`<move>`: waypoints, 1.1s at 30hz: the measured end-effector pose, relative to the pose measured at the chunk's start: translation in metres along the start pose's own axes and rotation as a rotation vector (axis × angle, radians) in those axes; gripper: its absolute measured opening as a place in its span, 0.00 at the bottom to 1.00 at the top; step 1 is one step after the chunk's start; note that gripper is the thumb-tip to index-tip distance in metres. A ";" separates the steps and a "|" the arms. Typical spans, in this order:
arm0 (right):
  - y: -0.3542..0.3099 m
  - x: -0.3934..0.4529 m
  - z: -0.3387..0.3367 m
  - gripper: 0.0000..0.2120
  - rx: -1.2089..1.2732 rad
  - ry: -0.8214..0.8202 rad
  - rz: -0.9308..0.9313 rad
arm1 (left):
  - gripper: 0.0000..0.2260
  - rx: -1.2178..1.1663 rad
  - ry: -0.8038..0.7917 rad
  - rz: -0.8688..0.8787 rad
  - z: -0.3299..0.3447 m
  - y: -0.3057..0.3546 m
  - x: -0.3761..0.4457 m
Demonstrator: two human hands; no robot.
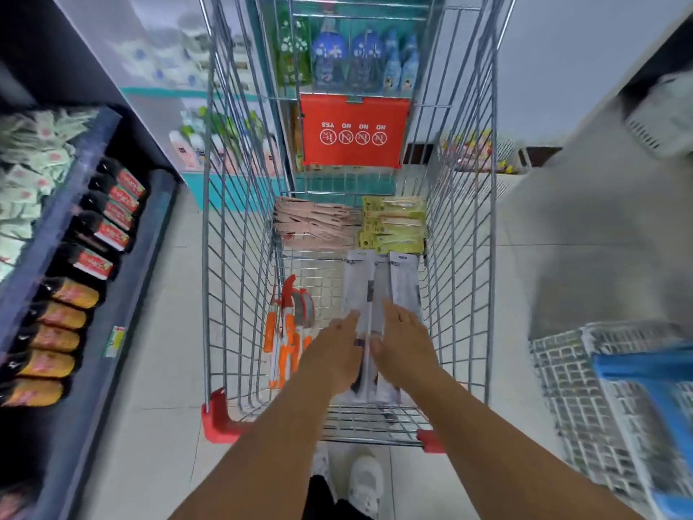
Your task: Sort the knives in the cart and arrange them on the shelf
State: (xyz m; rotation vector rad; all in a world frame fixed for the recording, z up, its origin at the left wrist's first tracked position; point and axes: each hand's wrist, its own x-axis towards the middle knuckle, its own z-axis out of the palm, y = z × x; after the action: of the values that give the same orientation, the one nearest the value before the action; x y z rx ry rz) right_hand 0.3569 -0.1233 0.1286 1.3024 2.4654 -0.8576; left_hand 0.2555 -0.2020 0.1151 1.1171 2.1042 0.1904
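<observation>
A wire shopping cart stands in front of me. Both arms reach into its near end. My left hand and my right hand lie with straight fingers on a stack of long grey-white knife packs, one hand on each side of the top pack. My right thumb rests on that pack. Orange-handled knives lie along the cart's left wall. At the far end sit pink packs on the left and yellow-green packs on the right.
A dark shelf with rows of bottles runs along the left. A red flap hangs at the cart's far end. Another wire cart with a blue handle stands close on the right. Pale tiled floor lies on both sides.
</observation>
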 end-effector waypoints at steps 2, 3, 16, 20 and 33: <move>0.010 -0.001 0.002 0.32 0.022 0.021 0.071 | 0.29 -0.071 -0.047 0.019 0.016 0.011 0.004; 0.015 -0.001 0.003 0.32 0.031 0.028 0.103 | 0.28 -0.110 -0.064 0.013 0.024 0.015 0.006; 0.059 0.031 0.063 0.43 0.088 -0.143 0.454 | 0.33 -0.114 -0.247 -0.167 0.077 -0.026 0.064; 0.068 0.038 0.076 0.43 0.029 -0.187 0.508 | 0.31 -0.127 -0.310 -0.213 0.095 -0.034 0.073; 0.072 0.051 0.083 0.54 0.110 -0.218 0.626 | 0.43 -0.158 -0.139 -0.461 0.106 -0.023 0.094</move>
State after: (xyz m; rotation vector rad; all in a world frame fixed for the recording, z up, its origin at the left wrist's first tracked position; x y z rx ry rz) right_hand 0.3794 -0.1059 0.0109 1.7641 1.7022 -0.9039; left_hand 0.2782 -0.1655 -0.0219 0.5173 2.1173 0.0546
